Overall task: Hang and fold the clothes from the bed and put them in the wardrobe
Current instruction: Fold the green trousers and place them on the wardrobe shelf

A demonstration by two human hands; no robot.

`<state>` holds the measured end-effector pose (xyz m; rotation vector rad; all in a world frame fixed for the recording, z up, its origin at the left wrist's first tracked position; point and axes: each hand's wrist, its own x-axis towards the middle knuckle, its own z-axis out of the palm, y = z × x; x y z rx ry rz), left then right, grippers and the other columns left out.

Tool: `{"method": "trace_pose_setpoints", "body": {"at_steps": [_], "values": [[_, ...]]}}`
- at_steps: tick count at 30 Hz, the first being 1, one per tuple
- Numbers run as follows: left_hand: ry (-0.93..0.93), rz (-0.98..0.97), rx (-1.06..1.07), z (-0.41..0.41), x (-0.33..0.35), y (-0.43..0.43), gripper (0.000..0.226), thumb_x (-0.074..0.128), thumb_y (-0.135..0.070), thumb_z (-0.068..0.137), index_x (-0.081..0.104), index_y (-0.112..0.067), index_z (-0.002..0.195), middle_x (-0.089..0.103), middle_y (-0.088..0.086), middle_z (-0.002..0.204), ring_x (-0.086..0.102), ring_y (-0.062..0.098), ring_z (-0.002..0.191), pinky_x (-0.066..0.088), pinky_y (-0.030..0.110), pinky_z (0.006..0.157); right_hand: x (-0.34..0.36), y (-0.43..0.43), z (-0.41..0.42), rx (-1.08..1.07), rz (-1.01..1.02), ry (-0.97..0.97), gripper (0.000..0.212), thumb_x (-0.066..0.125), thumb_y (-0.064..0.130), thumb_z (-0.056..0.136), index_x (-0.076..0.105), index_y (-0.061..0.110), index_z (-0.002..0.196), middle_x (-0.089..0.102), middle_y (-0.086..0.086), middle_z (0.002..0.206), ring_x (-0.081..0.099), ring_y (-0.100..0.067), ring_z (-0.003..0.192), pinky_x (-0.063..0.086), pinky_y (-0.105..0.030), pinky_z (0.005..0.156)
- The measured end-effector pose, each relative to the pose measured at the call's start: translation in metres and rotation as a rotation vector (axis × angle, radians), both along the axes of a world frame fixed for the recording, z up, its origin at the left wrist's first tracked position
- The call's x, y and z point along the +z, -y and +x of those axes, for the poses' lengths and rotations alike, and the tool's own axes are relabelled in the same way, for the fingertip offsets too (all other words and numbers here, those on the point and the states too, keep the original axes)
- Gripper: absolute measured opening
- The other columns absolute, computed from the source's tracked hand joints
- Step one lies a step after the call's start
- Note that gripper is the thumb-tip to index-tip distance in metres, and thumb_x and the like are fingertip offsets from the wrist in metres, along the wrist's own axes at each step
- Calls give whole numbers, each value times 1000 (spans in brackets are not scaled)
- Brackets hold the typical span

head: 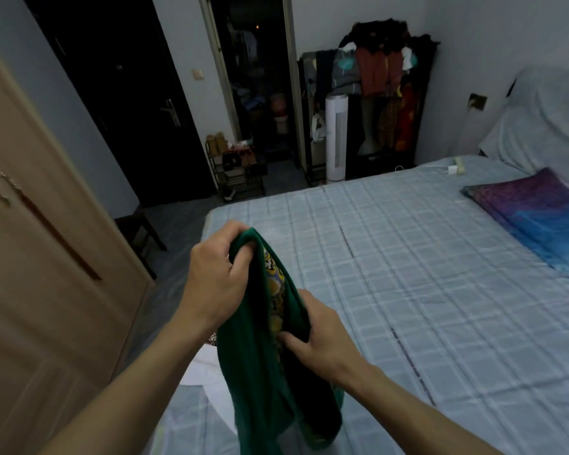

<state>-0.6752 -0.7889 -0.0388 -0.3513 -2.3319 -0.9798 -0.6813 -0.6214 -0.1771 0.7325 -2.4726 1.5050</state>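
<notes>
Bedroom layout: the checked bed [408, 274] fills the right, and the green garment [253, 362] hangs over its near-left corner, long axis vertical. My left hand [216, 274] clamps the top edge; my right hand [324, 339] pinches lower down. The wardrobe [46, 274] stands left of the bed, nearer my left hand.

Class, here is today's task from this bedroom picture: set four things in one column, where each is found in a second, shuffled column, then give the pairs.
Column one:
1 green garment
2 purple-blue cloth
3 white tower fan
4 beige wardrobe doors

Column two:
A standing upright beyond the bed
B at the left of the view
C gripped by the left hand and right hand
D lying on the bed, at the right

Pairs: 1-C, 2-D, 3-A, 4-B
</notes>
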Motion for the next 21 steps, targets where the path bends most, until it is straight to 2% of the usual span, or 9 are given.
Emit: {"method": "trace_pose_setpoints", "body": {"at_steps": [4,6,9,12,17,21], "values": [[-44,28,32,9,8,-3,16,58,-9,94,60,-22,86,61,-7,73,58,6,68,43,22,61,-13,-23,17,-104,124,120,38,62,14,72,61,19,110,65,2,100,61,-14,92,50,-30,81],[-62,42,38,13,12,-4,16,58,-10,94,60,-24,86,61,-8,74,58,4,68,44,22,61,-17,-34,22,-170,125,197,27,61,5,70,66,14,95,69,0,86,63,-15,80,52,-30,73],[-81,67,48,19,16,-1,15,58,-13,94,59,-26,86,61,-9,74,58,4,67,45,21,59,-14,-50,23,-258,152,271,13,66,0,70,64,13,73,66,-1,67,62,-17,66,51,-33,63],[-95,62,66,24,16,9,14,57,-15,95,59,-27,87,61,-10,76,59,5,67,46,23,57,-5,-67,21,-316,152,278,18,68,2,67,67,19,73,66,4,67,62,-12,66,49,-25,59],[-124,103,145,28,13,29,9,56,-18,91,57,-26,86,61,-12,76,55,2,65,44,19,59,0,-91,20,-420,235,224,27,53,-5,68,69,15,77,68,-2,75,63,-20,71,53,-33,64],[-105,71,198,33,2,40,15,60,-9,90,58,-24,87,63,-8,74,56,3,67,43,19,64,3,-97,22,-440,245,232,27,54,-8,69,69,13,75,67,-3,72,62,-19,70,48,-26,59]]}}
